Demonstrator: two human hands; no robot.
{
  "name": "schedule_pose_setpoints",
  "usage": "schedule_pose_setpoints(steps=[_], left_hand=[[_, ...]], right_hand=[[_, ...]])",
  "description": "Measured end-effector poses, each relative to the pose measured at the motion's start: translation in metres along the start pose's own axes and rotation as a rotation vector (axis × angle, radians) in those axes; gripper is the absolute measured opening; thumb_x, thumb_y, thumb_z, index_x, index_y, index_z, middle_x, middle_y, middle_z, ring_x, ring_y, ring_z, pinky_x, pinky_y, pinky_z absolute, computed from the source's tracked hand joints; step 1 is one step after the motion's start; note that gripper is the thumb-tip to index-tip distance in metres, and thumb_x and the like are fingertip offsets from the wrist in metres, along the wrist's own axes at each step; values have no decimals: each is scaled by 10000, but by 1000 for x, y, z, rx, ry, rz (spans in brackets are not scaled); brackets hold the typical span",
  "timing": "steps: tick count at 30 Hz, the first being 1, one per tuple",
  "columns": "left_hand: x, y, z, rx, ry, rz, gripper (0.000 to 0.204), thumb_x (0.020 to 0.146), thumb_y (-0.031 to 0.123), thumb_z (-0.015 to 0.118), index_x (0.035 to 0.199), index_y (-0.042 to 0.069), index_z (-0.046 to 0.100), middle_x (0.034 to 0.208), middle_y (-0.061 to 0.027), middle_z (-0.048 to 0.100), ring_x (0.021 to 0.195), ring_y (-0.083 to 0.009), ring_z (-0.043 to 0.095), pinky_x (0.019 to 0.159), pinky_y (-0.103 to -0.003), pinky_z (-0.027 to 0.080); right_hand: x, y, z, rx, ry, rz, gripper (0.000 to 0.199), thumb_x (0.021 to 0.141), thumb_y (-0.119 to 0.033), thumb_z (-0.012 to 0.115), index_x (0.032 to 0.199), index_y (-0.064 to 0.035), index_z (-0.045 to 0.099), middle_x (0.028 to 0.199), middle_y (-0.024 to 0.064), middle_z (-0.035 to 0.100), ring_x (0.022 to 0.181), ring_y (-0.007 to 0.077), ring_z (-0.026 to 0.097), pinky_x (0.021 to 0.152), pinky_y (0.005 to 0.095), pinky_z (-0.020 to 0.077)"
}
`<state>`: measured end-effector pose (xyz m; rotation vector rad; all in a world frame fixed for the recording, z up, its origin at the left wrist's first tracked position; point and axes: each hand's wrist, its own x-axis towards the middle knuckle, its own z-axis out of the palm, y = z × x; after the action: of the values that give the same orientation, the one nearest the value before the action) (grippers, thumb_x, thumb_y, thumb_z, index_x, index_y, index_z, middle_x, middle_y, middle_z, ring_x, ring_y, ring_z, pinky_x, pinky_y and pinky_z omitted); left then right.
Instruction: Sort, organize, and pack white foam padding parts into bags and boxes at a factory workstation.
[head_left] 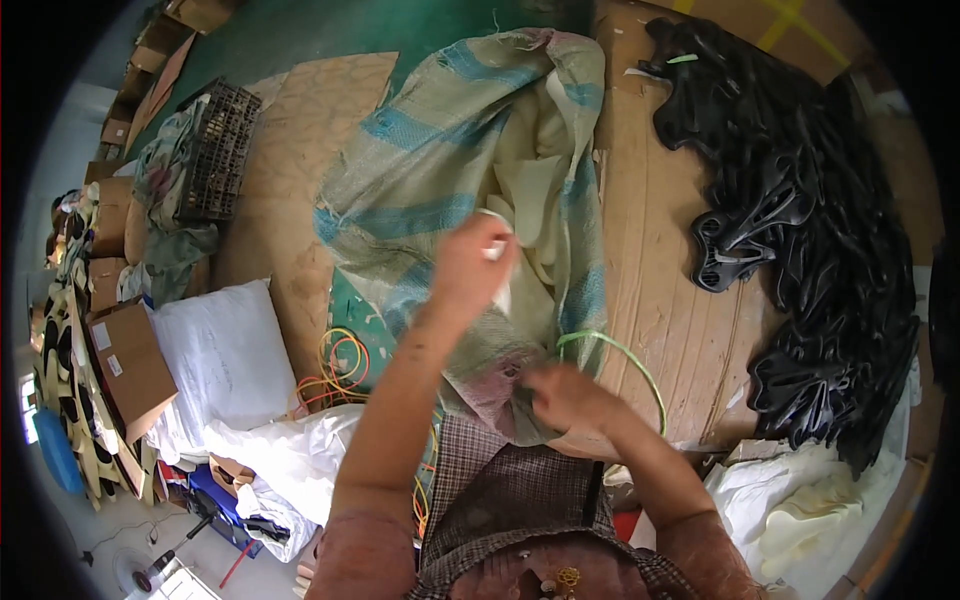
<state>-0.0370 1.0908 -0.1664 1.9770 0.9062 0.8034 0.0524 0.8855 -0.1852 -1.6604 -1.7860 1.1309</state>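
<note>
A large woven sack (pixel 420 160), grey-green with blue stripes, lies in front of me with its mouth spread wide. Inside it are several cream, curved, smooth pieces (pixel 528 195). Over the sack's opening, my left hand (pixel 476 262) is closed in a fist around something white, whose kind I cannot make out. Closer to my body, my right hand (pixel 568 397) is closed at the sack's gathered near edge, partly blurred. A pale green strap (pixel 630 355) arcs up beside my right hand.
Black plastic saddle-shaped frames (pixel 800 230) are heaped on cardboard (pixel 660 300) to the right. A dark crate (pixel 218 150), a white bag (pixel 225 335) and a cardboard box (pixel 132 368) stand left. Coloured cords (pixel 340 370) lie near the sack. White sheeting (pixel 750 490) sits at lower right.
</note>
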Motion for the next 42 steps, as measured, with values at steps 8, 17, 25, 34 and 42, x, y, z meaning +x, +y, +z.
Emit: schedule_pose_setpoints(steps=[8,17,25,34,42], left_hand=[[-38,-69,44,427,-256,80,245,686,53,612,924,1,581,1150,-182,529,1120,-375,464,954,-452,379],[-79,-68,11,437,-385,-5,441,694,118,669,1118,48,571,1351,-151,381,1339,-355,223,1062,-488,244],[-81,-83,0,428,-317,166,344,676,136,658,998,28,599,1244,-173,486,1243,-389,368,1052,-484,290],[-87,-146,-1,554,-426,228,384,741,272,659,1065,68,627,1279,-158,498,1223,-357,402,1039,-459,325],[-64,-99,30,891,-371,103,374,606,262,751,964,173,687,1175,-85,566,1148,-286,475,992,-409,378]], right_hand=[[181,133,-18,132,632,737,796,722,-503,643,1161,141,486,1131,271,578,1112,314,555,930,335,419],[182,192,-8,382,283,958,1021,663,-539,717,1366,67,291,1239,181,529,1028,272,587,832,390,482],[119,62,-65,1256,569,428,503,763,-108,697,1220,-63,492,990,79,629,821,171,608,718,340,514],[-262,-41,-198,228,495,356,645,689,-164,695,1291,-53,495,1261,150,532,1149,274,513,989,359,389],[-652,-34,-215,-267,-188,1218,733,462,-210,780,1167,-115,603,1133,122,598,1091,289,529,983,371,400]])
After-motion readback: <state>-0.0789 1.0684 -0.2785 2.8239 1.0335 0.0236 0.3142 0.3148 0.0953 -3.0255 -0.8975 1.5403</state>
